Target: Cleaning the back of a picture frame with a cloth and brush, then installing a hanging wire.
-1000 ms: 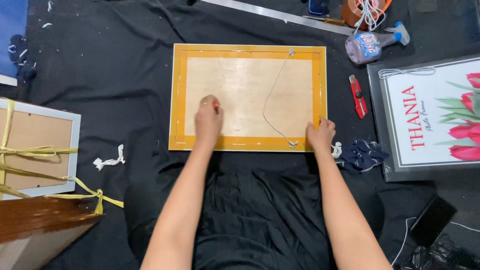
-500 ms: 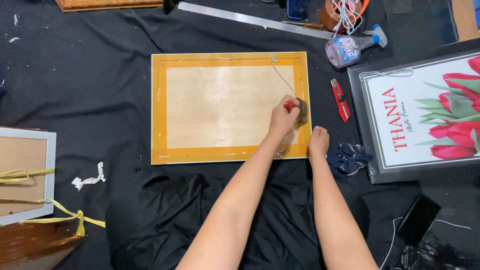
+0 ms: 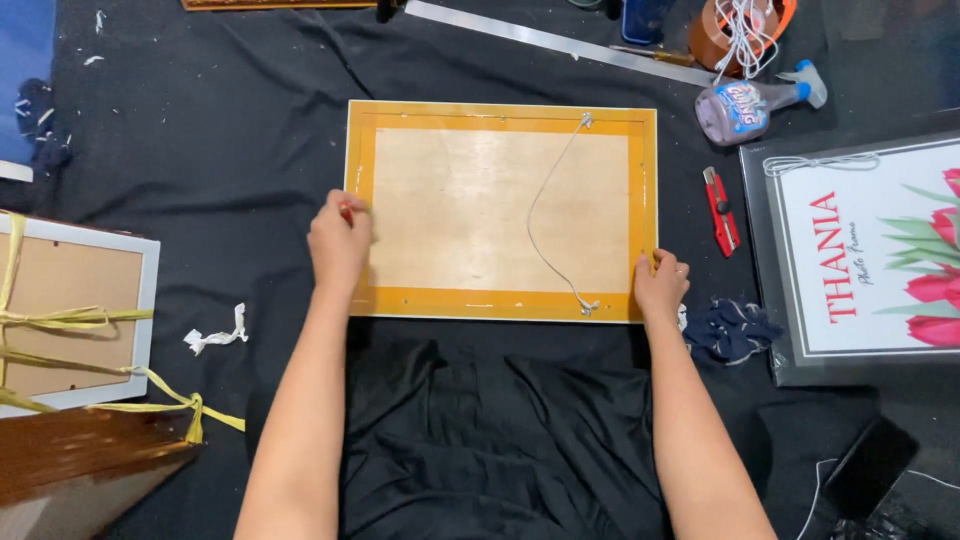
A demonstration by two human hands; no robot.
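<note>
On a black cloth (image 3: 200, 180) spread over the floor: one picture frame (image 3: 500, 210) lying face down at centre, plywood back bordered with orange tape, a hanging wire (image 3: 548, 235) running from its top edge to its lower right corner; to the right, a black-framed tulip print (image 3: 870, 260); to the left, a white frame (image 3: 75, 310) tied with yellow ribbon. Left hand (image 3: 340, 245), fingers curled shut round a small red-handled tool at the frame's left border; right hand (image 3: 660, 285), fingers bent, gripping the frame's lower right edge. Smaller items: spray bottle (image 3: 750, 100), red utility knife (image 3: 720, 210).
</note>
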